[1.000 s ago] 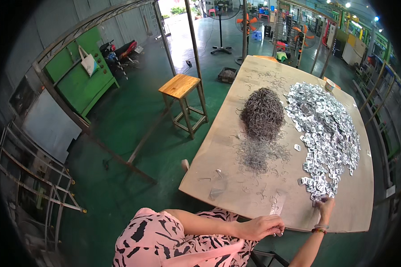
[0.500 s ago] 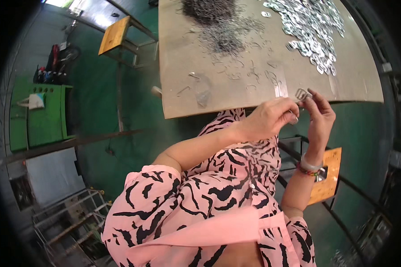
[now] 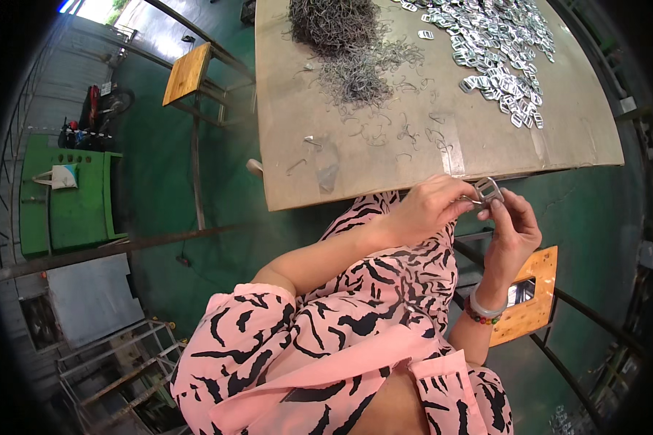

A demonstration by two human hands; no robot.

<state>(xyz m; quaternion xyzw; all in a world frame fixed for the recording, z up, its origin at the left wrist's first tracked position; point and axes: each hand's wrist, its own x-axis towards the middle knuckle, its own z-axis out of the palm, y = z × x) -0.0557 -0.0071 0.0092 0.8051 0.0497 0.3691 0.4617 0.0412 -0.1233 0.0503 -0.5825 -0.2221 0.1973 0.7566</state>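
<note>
Just off the table's near edge, my right hand [image 3: 514,230] pinches a silver metal buckle [image 3: 489,190] with slots between thumb and fingers. Close against it on the left, my left hand [image 3: 434,206] is closed, thumb against fingertips, on a thin bent wire piece [image 3: 476,201]. The wire reaches toward the buckle; whether the two touch is hard to make out. On the table [image 3: 384,163] lie a dark heap of bent wire pieces [image 3: 337,29], with loose ones scattered nearer me, and a large pile of silver buckles [image 3: 497,65] at the far right.
A clear plastic scrap [image 3: 328,177] lies near the table's left corner. Wooden-topped stools stand at the far left [image 3: 187,72] and beside my right forearm [image 3: 537,290]. Farther left are a green cabinet [image 3: 65,210] with a bag on it and a metal rack [image 3: 120,355].
Both hands have come slightly nearer to me. The buckle has turned and now shows its slotted face more plainly, beside my left fingertips. The view has shifted a little.
</note>
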